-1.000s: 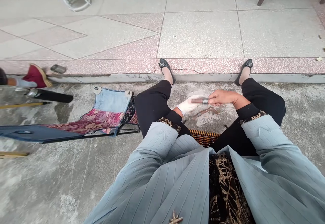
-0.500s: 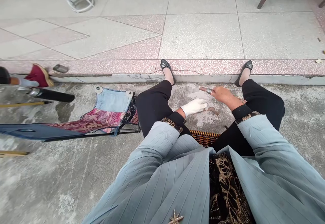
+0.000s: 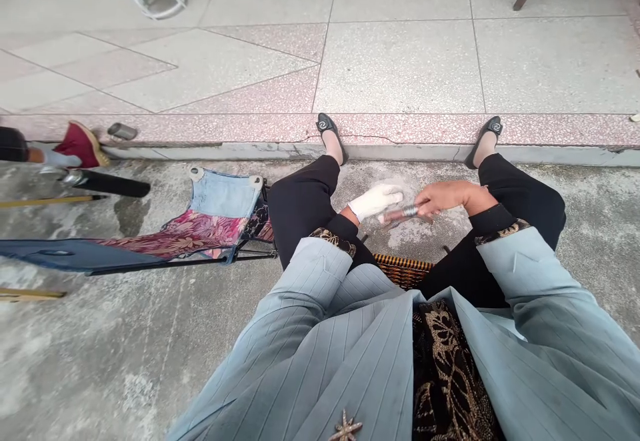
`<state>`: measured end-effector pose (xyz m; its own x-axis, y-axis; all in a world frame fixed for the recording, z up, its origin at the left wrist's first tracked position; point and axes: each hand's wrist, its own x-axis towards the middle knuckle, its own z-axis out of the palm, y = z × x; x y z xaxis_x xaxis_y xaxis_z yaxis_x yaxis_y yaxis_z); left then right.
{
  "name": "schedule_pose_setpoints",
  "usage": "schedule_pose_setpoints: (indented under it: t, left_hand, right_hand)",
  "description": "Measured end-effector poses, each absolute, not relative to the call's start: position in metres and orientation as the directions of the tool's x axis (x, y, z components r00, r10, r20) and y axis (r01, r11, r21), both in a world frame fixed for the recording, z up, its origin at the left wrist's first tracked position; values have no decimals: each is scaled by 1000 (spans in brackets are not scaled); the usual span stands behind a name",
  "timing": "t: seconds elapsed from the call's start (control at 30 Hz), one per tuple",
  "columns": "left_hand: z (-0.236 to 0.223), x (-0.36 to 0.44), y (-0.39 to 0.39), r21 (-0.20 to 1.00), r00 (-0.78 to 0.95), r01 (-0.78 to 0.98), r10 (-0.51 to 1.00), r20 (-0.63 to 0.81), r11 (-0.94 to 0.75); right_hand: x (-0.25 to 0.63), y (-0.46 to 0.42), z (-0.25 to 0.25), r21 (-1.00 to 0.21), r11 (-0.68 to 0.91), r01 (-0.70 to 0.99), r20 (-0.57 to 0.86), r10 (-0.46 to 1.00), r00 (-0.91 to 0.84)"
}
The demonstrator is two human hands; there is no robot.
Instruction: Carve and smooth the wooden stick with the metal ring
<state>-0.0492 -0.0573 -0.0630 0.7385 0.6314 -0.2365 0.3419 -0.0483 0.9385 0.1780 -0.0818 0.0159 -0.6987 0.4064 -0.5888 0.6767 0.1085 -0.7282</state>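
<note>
My right hand (image 3: 443,197) is bare and closed around a short tool (image 3: 395,215) with a brown handle and a silvery wound or banded part. The handle points left, and my fingers hide the tool's other end. My left hand (image 3: 377,201) wears a white knitted glove. Its fingers are curled just above and beside the handle's end; whether it holds anything is hidden. Both hands are low between my knees, over the concrete ground (image 3: 410,174).
An orange-and-black woven edge (image 3: 405,271) shows between my thighs. To the left stands a folding chair (image 3: 225,197) of denim and flowered cloth. Farther left are a person's red shoe (image 3: 80,144), a black tube (image 3: 117,184) and a metal can (image 3: 123,131). My feet rest on a tiled step (image 3: 400,124).
My right hand has lowered the tool, and its handle end has swung down and left beside the glove. My left hand has risen slightly leftward; the brownish piece seen by its fingers no longer shows there.
</note>
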Motion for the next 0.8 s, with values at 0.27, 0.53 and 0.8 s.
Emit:
schedule_pose_setpoints:
  t: [0.27, 0.53, 0.8]
  left_hand:
    - [-59, -36, -72, 945, 776, 304, 544, -320, 122]
    - [-63, -38, -74, 943, 820, 318, 470, -327, 102]
    - [-64, -53, -64, 930, 727, 363, 642, -243, -60]
  right_hand:
    - [196, -66, -5, -816, -254, 519, -394, 902, -177]
    - [164, -64, -15, -277, -69, 958, -434, 899, -61]
    - [163, -83, 1, -575, -31, 818, -732, 465, -497]
